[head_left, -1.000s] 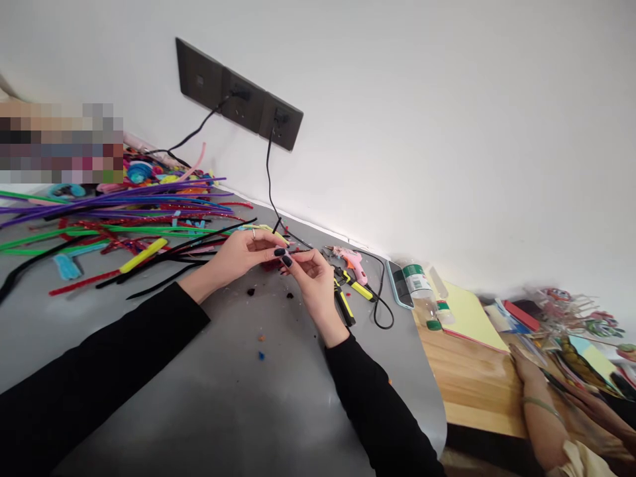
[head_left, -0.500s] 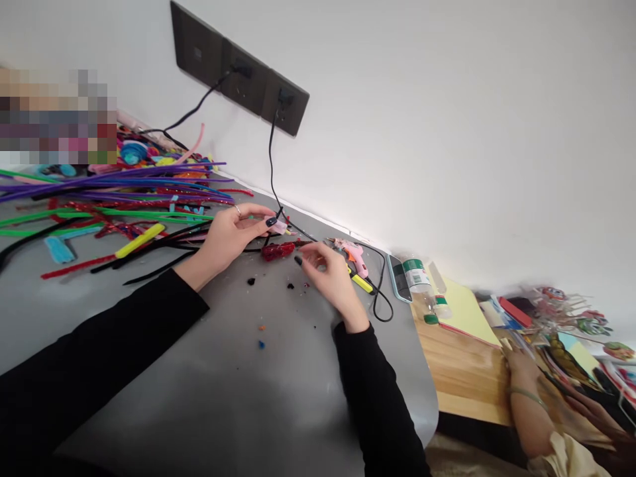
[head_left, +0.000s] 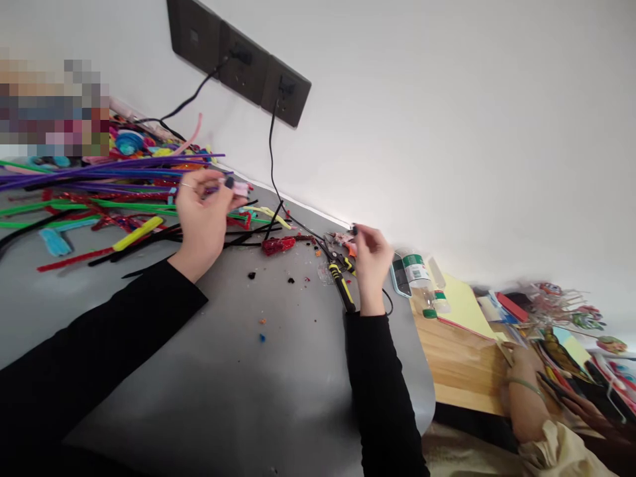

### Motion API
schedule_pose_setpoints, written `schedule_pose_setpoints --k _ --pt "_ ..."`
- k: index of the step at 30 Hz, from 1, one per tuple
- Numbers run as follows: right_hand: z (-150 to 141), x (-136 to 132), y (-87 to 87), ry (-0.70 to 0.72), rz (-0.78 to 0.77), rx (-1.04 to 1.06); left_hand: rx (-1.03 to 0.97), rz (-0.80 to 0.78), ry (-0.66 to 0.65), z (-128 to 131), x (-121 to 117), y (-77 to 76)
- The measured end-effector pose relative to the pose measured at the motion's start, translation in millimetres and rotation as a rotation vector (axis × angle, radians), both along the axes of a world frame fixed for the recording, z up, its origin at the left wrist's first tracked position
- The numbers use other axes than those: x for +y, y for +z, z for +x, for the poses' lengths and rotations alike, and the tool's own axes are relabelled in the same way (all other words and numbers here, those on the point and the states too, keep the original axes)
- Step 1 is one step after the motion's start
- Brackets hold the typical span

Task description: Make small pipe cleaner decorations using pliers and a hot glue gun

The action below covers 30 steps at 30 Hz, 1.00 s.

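Note:
My left hand [head_left: 203, 215] is raised over the pipe cleaners, thumb and fingers closed on a small pale pink piece [head_left: 240, 190]. What else that piece is made of is too blurred to tell. My right hand [head_left: 372, 255] is at the pink hot glue gun [head_left: 342, 238], its fingers curled in and covering most of the gun. Whether the fingers grip the gun or something small is hidden. Just left of this hand lie black-and-yellow pliers [head_left: 342, 286]. Between the hands a bundle of red tinsel [head_left: 278, 246] rests on the grey table [head_left: 278, 397].
Pipe cleaners [head_left: 124, 173] in many colours cover the left side. A black cord [head_left: 271, 142] runs down from the wall sockets [head_left: 238, 59]. To the right are a phone [head_left: 400, 277], a plastic bottle [head_left: 417, 275], yellow paper [head_left: 464, 301] and another person's arm [head_left: 527, 391].
My left hand has moved left and up, carrying the pale pink piece. My right hand has shifted right, from beside the red tinsel to the glue gun, uncovering the pliers.

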State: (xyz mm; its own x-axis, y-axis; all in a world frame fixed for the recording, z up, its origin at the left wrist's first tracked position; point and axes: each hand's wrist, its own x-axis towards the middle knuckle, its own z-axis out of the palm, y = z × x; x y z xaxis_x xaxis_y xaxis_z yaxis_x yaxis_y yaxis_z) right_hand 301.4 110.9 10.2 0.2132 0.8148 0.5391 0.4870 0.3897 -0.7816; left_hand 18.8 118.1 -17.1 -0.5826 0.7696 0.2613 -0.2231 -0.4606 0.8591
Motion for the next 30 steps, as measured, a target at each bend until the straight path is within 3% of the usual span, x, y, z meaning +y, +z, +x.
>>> schedule_pose_setpoints --k 2,5,8,13,17,22,25,28,30 --pt "20 7 1.4 -0.177 0.088 0.169 0.018 0.038 0.145 -7 2 0.0" --pt "40 12 3.7 -0.259 0.161 0.363 0.119 0.039 0.125 -12 4 -1.5" --pt "39 11 3.8 -0.204 0.103 0.350 0.207 0.012 -0.062 -6 1 -1.2" --pt "13 3 4.9 0.037 0.034 0.142 0.421 -0.086 -0.546 10 -11 -0.3" --pt "10 -1 5.0 0.081 -0.029 0.110 0.691 -0.113 -0.831 15 -17 -3.4" --pt "16 2 0.2 0.023 -0.085 0.075 1.048 0.031 -0.735 12 -16 -9.1" --pt "14 1 -1.3 0.051 -0.066 0.028 1.217 0.031 -0.699 11 -15 -14.8" --pt "10 -18 -2.8 -0.008 -0.007 -0.197 1.265 0.061 -0.649 10 -16 -19.5" --pt "6 -46 -7.4 -0.074 -0.059 -0.380 1.238 0.117 -0.565 10 -17 -20.6"
